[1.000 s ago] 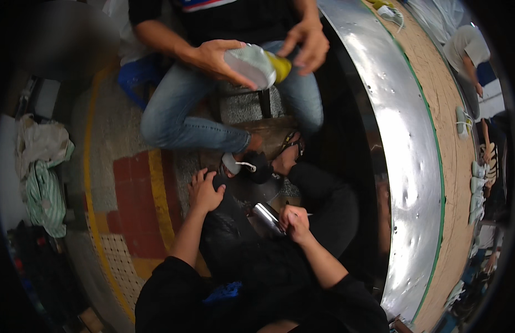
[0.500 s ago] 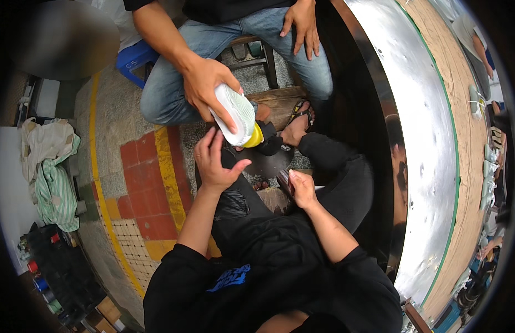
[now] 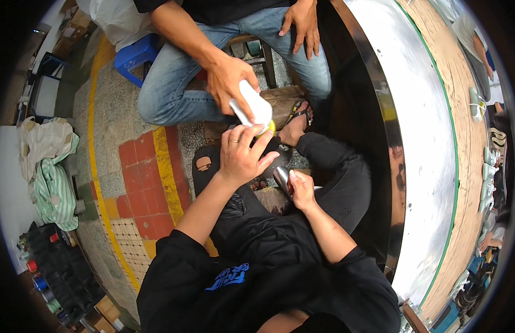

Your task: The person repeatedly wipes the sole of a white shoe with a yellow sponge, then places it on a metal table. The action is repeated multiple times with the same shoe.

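A white shoe (image 3: 253,104) on a yellow last (image 3: 270,129) is held by the hand (image 3: 228,77) of a person seated across from me. My left hand (image 3: 242,158) lies at the near end of this shoe, its fingers stretched out and the fingertips at the edge of the white and yellow parts. Whether they press on it I cannot tell. Over my lap, my right hand (image 3: 303,190) is closed round a dark, shiny metal tool (image 3: 282,178), whose far end points up toward the shoe. Its exact kind is unclear.
A long shiny metal surface (image 3: 418,166) with a wooden board beside it runs along my right. Across from me are a blue plastic stool (image 3: 136,58) and a wooden block (image 3: 285,95). Cloth bags (image 3: 54,172) and a black rack (image 3: 63,272) stand at left.
The shoe has moved right and turned in the other person's hand. My left hand has risen rightward to it. The tool in my right hand has tilted slightly. A blurred round shape at upper left is gone.
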Demonstrator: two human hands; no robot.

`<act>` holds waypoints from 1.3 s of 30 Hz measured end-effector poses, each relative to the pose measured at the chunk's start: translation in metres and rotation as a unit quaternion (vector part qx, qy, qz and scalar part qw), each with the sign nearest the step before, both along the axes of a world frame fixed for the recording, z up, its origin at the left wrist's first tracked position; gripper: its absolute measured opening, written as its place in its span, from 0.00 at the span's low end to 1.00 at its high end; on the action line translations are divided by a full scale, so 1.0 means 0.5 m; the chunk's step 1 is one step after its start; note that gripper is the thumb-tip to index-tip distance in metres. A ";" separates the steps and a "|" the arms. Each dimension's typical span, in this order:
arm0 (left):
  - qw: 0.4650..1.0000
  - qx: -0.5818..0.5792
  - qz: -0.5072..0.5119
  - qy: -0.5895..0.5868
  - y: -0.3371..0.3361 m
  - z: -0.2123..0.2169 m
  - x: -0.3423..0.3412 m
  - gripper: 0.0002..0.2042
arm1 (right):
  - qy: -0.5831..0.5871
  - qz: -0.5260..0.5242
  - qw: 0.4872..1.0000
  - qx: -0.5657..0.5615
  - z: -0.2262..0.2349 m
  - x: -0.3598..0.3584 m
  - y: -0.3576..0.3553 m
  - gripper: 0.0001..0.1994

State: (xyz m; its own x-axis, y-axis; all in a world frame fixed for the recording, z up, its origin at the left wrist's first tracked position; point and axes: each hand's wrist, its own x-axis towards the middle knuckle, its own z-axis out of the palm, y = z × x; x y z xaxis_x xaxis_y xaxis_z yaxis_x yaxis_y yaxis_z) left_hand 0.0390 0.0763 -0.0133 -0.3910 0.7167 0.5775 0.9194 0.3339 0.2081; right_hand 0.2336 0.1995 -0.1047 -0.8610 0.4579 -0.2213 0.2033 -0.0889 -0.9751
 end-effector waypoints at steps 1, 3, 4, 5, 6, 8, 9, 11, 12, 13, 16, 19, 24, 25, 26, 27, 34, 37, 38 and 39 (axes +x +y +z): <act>1.000 0.007 0.012 0.007 0.004 0.002 -0.003 0.26 | 0.003 0.000 1.000 -0.003 0.000 -0.001 0.001 0.25; 0.999 0.025 0.032 0.019 0.005 0.005 -0.012 0.25 | 0.002 -0.005 1.000 0.002 0.000 -0.002 0.004 0.25; 0.998 0.031 0.060 0.018 0.001 0.006 -0.017 0.25 | 0.001 -0.008 1.000 0.012 0.000 -0.003 0.005 0.25; 0.996 0.047 0.078 -0.004 -0.005 0.005 -0.023 0.26 | -0.006 -0.010 1.000 0.016 0.001 -0.003 0.006 0.25; 0.995 0.060 0.079 -0.026 -0.015 0.004 -0.027 0.26 | 0.000 -0.009 1.000 0.020 0.000 -0.004 0.005 0.24; 0.993 0.080 0.061 -0.058 -0.036 -0.002 -0.034 0.25 | 0.008 -0.014 1.000 0.014 0.000 -0.004 0.003 0.24; 0.992 0.091 0.047 -0.074 -0.047 -0.008 -0.033 0.25 | 0.004 -0.005 1.000 0.001 -0.001 -0.003 0.000 0.23; 0.988 0.115 0.035 -0.102 -0.065 -0.022 -0.025 0.24 | 0.002 -0.003 1.000 -0.031 -0.004 -0.004 -0.007 0.22; 0.984 0.129 0.035 -0.118 -0.070 -0.030 -0.017 0.24 | 0.009 0.003 0.998 -0.056 -0.007 -0.005 -0.008 0.20; 0.981 0.139 0.028 -0.133 -0.072 -0.039 -0.011 0.23 | 0.022 0.001 0.996 -0.082 -0.010 -0.006 -0.013 0.20; 0.983 0.126 0.026 -0.129 -0.068 -0.055 0.003 0.23 | 0.004 0.000 0.999 -0.038 -0.018 -0.010 -0.016 0.21; 0.991 0.087 0.014 -0.100 -0.048 -0.059 0.013 0.21 | -0.009 -0.021 1.000 0.011 -0.024 -0.019 -0.014 0.24; 0.997 0.006 -0.032 -0.071 -0.012 -0.066 0.030 0.20 | -0.040 -0.019 0.998 0.043 -0.021 -0.024 -0.012 0.27; 0.996 -0.038 -0.032 -0.070 -0.007 -0.071 0.030 0.21 | -0.034 -0.021 0.998 0.041 -0.020 -0.025 -0.011 0.27; 0.998 -0.036 -0.029 -0.045 -0.001 -0.078 0.031 0.21 | -0.038 -0.023 0.998 0.036 -0.019 -0.026 -0.011 0.28; 0.998 -0.019 -0.030 -0.046 0.002 -0.084 0.029 0.20 | -0.043 -0.019 0.999 0.027 -0.018 -0.026 -0.010 0.28; 1.000 -0.007 -0.020 -0.006 -0.005 -0.066 -0.032 0.16 | 0.086 -0.084 0.993 0.003 0.052 -0.016 0.013 0.24; 0.999 -0.022 -0.040 0.007 0.005 -0.040 -0.092 0.11 | 0.215 -0.101 0.971 0.007 0.103 -0.023 0.036 0.30; 0.992 -0.012 -0.061 -0.105 0.009 -0.031 -0.121 0.10 | 0.212 -0.094 0.973 0.008 0.119 -0.030 0.043 0.32; 0.972 -0.006 -0.013 -0.234 0.022 -0.032 -0.143 0.10 | 0.265 -0.110 0.957 0.034 0.130 -0.044 0.046 0.33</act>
State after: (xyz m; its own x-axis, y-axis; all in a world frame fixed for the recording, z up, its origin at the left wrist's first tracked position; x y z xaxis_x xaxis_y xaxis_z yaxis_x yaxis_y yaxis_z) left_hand -0.0328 0.0873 -0.0292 -0.5901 0.7354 0.3332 0.7337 0.3162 0.6014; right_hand 0.2114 0.2228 -0.0397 -0.7255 0.6387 0.2565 -0.3382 -0.0062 -0.9411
